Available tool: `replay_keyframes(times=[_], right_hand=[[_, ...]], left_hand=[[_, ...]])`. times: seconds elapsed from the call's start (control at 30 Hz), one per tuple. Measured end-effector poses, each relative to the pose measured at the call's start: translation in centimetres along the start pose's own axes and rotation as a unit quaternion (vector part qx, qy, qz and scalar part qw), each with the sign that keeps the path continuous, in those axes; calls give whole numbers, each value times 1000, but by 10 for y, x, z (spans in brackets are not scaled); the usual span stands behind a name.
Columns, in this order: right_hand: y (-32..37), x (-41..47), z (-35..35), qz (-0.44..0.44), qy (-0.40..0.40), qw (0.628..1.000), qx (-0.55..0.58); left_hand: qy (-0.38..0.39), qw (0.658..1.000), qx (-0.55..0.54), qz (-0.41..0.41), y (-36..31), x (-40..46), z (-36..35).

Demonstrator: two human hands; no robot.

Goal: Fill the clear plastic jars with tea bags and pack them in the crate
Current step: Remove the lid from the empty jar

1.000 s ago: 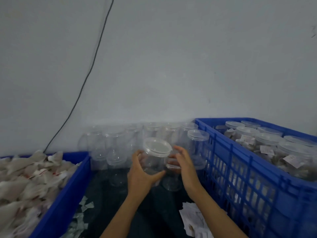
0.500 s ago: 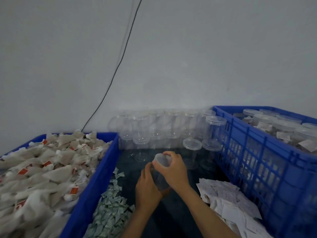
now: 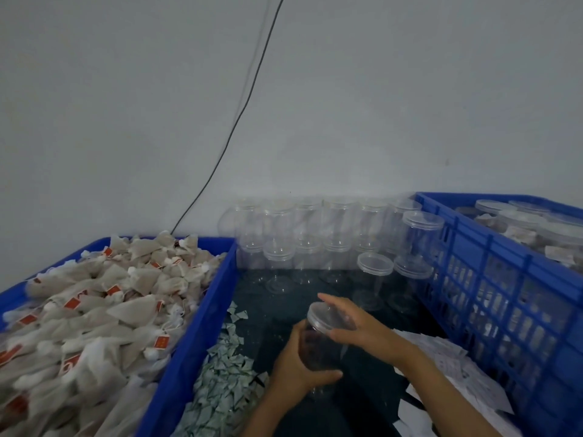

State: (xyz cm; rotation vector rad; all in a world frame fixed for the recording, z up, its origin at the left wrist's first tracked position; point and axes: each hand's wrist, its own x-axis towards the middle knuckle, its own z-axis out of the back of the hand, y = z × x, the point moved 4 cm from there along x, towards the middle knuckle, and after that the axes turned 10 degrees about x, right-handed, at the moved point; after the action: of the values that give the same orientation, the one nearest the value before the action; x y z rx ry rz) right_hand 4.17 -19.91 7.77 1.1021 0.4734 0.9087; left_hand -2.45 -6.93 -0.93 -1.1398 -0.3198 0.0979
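Observation:
My left hand (image 3: 298,370) grips the body of an empty clear plastic jar (image 3: 318,348), held tilted over the dark table. My right hand (image 3: 359,329) wraps over the jar's clear lid (image 3: 325,316), fingers curled on its rim. A blue tray (image 3: 202,313) heaped with tea bags (image 3: 94,310) with red tags lies at the left. A blue slatted crate (image 3: 492,279) on the right holds several filled, lidded jars (image 3: 530,228).
Several empty lidded jars (image 3: 315,241) stand stacked against the grey wall behind my hands. Small pale green sachets (image 3: 227,380) lie beside the tray. White paper slips (image 3: 448,370) lie by the crate. A black cable (image 3: 246,99) runs down the wall.
Both hands carried the jar from the back row toward me and lowered it. My right hand shifted from the jar's side onto its lid. The view swung left.

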Motion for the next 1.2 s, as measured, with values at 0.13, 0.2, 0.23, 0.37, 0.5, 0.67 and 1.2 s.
replay_keyframes(times=[0.13, 0.2, 0.23, 0.37, 0.5, 0.67, 1.2], right_hand=[[0, 6, -14, -72, -147, 979, -125], [3, 9, -17, -82, -188, 965, -160], [6, 10, -16, -66, -177, 969, -160], [16, 8, -8, -29, 29, 996, -78], [9, 12, -8, -143, -53, 979, -133], [23, 11, -9, -119, 21, 978, -171], [23, 24, -13, -144, -27, 951, -271]], left_hand=[[-65, 996, 38, -40, -9, 1, -6], [-63, 996, 39, -49, -8, 1, -6], [-62, 996, 38, -51, -6, 1, -4], [-39, 997, 48, -45, 1, 2, 5], [-21, 997, 68, -40, -1, 4, 4], [-20, 998, 44, -29, 7, 5, 7], [11, 995, 92, -22, 1, 11, 6]])
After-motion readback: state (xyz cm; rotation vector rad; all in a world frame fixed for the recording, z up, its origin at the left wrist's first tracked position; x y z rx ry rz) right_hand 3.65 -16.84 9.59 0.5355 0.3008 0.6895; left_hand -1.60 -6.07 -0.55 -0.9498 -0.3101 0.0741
